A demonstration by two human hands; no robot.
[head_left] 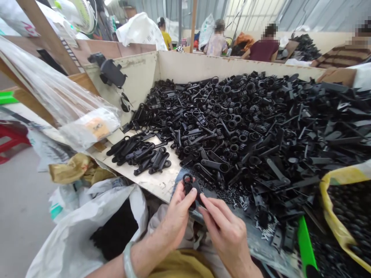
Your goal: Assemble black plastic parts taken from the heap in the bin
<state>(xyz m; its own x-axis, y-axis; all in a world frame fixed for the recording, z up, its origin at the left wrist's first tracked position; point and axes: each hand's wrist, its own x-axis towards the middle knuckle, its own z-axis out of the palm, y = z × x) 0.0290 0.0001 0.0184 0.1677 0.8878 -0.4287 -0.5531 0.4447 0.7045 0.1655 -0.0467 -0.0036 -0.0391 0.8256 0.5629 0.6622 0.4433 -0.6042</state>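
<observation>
My left hand (176,214) is closed around a black plastic part (188,184) with a ring at its upper end, its thumb pressing on the flat side. From the right, my right hand (226,227) pinches the same part's lower end between thumb and fingers; whether a smaller piece sits in that pinch I cannot tell. Both hands are over the near edge of a big tray-like bin. Just beyond them lies a large heap of loose black plastic parts (232,127), many ring-ended. Left of the hands, a group of similar black pieces (142,152) lies side by side on the pale board.
Small metal pins (269,231) and tiny black bits lie right of the hands. A yellow-rimmed sack (326,185) of round black pieces stands at right, beside a green strip (307,247). A white sack (69,239) stands lower left. Several people sit beyond the bin's back wall (185,63).
</observation>
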